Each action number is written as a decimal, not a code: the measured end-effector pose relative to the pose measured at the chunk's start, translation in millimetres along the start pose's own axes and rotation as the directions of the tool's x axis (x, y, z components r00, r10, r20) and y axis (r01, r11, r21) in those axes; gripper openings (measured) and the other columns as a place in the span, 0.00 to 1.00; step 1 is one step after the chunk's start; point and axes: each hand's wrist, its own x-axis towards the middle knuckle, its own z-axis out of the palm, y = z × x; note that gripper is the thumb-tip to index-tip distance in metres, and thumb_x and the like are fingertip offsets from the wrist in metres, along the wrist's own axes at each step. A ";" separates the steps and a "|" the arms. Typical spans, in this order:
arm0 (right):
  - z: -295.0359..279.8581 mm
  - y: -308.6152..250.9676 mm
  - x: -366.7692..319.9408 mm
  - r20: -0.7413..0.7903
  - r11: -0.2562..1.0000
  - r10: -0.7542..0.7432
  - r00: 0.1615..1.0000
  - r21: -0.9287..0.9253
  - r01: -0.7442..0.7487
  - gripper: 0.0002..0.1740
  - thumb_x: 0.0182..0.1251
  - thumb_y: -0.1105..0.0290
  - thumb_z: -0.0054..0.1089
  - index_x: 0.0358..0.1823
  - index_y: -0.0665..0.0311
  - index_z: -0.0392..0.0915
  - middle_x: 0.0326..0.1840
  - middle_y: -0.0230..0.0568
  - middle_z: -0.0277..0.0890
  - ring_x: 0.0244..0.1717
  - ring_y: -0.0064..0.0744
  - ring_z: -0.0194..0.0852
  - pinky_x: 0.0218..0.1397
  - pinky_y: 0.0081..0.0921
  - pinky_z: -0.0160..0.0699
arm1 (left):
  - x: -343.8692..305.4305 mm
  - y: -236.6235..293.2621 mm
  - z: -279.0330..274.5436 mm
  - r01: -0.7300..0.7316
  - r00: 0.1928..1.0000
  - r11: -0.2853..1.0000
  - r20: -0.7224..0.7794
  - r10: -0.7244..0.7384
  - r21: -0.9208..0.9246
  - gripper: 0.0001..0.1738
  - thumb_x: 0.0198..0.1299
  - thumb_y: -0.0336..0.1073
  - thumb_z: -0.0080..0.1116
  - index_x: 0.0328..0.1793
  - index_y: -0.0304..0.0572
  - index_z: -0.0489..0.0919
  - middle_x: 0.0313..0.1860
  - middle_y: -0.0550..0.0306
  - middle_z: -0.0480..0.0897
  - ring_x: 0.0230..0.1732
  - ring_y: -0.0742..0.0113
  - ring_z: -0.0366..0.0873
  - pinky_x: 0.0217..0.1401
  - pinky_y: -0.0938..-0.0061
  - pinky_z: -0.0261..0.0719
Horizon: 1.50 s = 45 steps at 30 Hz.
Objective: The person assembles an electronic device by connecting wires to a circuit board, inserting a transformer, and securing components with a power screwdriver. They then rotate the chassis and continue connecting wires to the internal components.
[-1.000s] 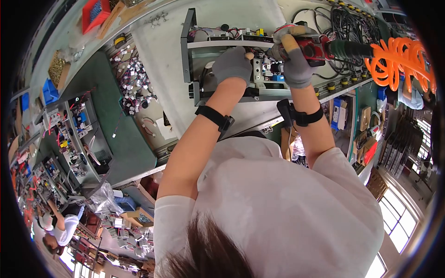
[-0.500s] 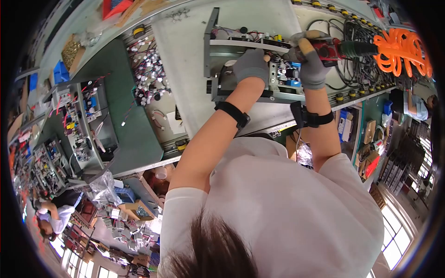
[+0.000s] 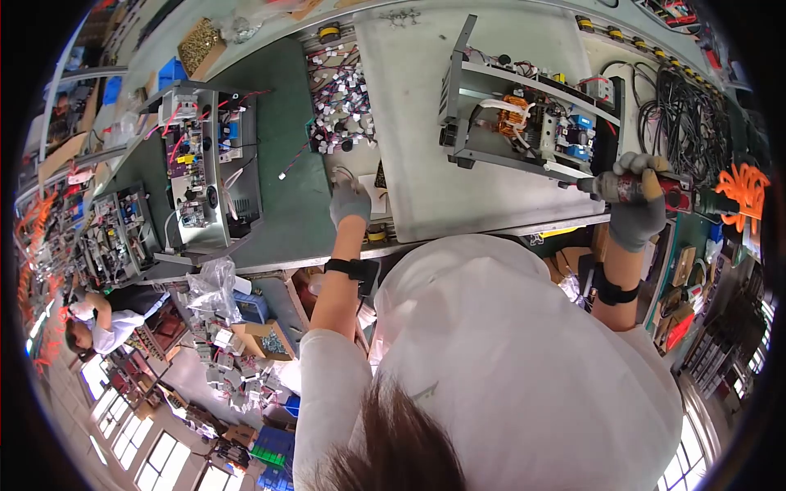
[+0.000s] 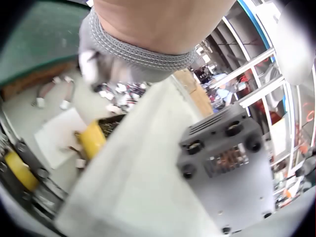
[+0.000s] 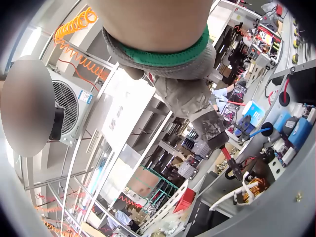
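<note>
My gloved left hand [image 3: 350, 204] hovers by the bench's front edge, fingers reaching toward short loose wires and a paper slip [image 4: 61, 131]. A small yellow box [image 4: 92, 140] with dark contents sits near it. My gloved right hand [image 3: 640, 209] grips a red and grey power screwdriver [image 3: 610, 187], its nose pointing left, beside the front right corner of an open metal chassis [image 3: 536, 88]. Inside the chassis are a copper coil [image 3: 513, 116], circuit boards and blue parts [image 3: 581, 121]. In the left wrist view the left fingers are blurred and partly hidden.
White connector leads [image 3: 342, 98] are heaped left of the pale work board [image 3: 426, 180]. A second open chassis [image 3: 214, 164] stands on the green mat [image 3: 286, 188]. Black cables [image 3: 684, 114] lie at right, near an orange coiled hose [image 3: 741, 192]. Another person [image 3: 106, 327] works at far left.
The left hand has left the chassis and moved left to the loose wires. The right hand has drawn the screwdriver out of the chassis toward the front right. The view has shifted leftward.
</note>
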 end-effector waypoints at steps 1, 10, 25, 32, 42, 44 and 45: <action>2.7 -1.0 -6.1 0.026 0.999 -0.029 0.999 -0.021 0.030 0.09 0.60 0.76 0.49 0.43 0.64 0.69 0.35 0.43 0.71 0.37 0.39 0.69 0.43 0.34 0.70 | -1.3 -9.2 1.3 0.114 0.950 0.978 0.269 -0.159 0.176 0.24 0.57 0.46 0.54 0.54 0.38 0.73 0.59 0.44 0.72 0.56 0.48 0.73 0.55 0.61 0.75; 30.7 1.3 -61.8 -0.169 0.960 -0.170 0.971 -0.250 0.124 0.09 0.56 0.77 0.52 0.39 0.72 0.70 0.31 0.44 0.74 0.33 0.37 0.73 0.39 0.30 0.72 | 5.2 -43.2 69.2 0.130 0.940 0.960 0.278 -0.199 0.249 0.48 0.55 0.48 0.54 0.75 0.38 0.42 0.76 0.45 0.42 0.73 0.48 0.50 0.72 0.66 0.56; 58.7 20.2 -112.2 -0.298 0.958 -0.130 0.946 -0.284 0.042 0.10 0.51 0.80 0.55 0.37 0.68 0.70 0.26 0.45 0.74 0.27 0.33 0.74 0.34 0.28 0.73 | 14.7 -64.9 -15.2 -0.022 0.991 0.964 0.137 -0.015 0.266 0.24 0.57 0.42 0.52 0.60 0.47 0.66 0.50 0.46 0.80 0.50 0.48 0.79 0.49 0.59 0.77; 57.4 32.8 -124.9 -0.350 0.958 -0.061 0.935 -0.282 -0.044 0.12 0.52 0.78 0.56 0.39 0.69 0.72 0.28 0.44 0.76 0.28 0.33 0.75 0.34 0.26 0.73 | -10.1 -33.3 -19.0 0.084 0.961 0.936 0.220 -0.166 0.342 0.44 0.59 0.45 0.51 0.75 0.38 0.42 0.51 0.43 0.80 0.49 0.50 0.80 0.49 0.63 0.78; 53.0 32.4 -139.7 -0.390 0.950 -0.083 0.917 -0.308 -0.046 0.10 0.52 0.79 0.56 0.38 0.70 0.72 0.28 0.43 0.76 0.27 0.32 0.75 0.33 0.24 0.74 | 40.1 -42.5 49.7 0.369 0.929 0.927 0.048 -0.367 -0.062 0.49 0.52 0.46 0.58 0.73 0.39 0.42 0.55 0.40 0.76 0.53 0.49 0.78 0.50 0.61 0.78; 47.1 33.9 -143.2 -0.391 0.944 -0.086 0.917 -0.326 -0.051 0.10 0.52 0.79 0.56 0.38 0.70 0.72 0.28 0.44 0.76 0.26 0.31 0.75 0.32 0.23 0.74 | 32.1 -31.3 35.8 0.409 0.912 0.892 0.041 -0.409 -0.192 0.41 0.50 0.43 0.59 0.68 0.38 0.56 0.54 0.41 0.77 0.52 0.48 0.78 0.51 0.61 0.77; 45.5 34.2 -145.7 -0.394 0.944 -0.086 0.915 -0.327 -0.052 0.10 0.52 0.79 0.56 0.38 0.70 0.72 0.28 0.44 0.76 0.26 0.31 0.75 0.32 0.23 0.74 | 34.0 -35.6 33.7 0.407 0.912 0.894 0.041 -0.407 -0.189 0.41 0.50 0.43 0.59 0.68 0.38 0.56 0.54 0.41 0.77 0.52 0.48 0.78 0.51 0.61 0.77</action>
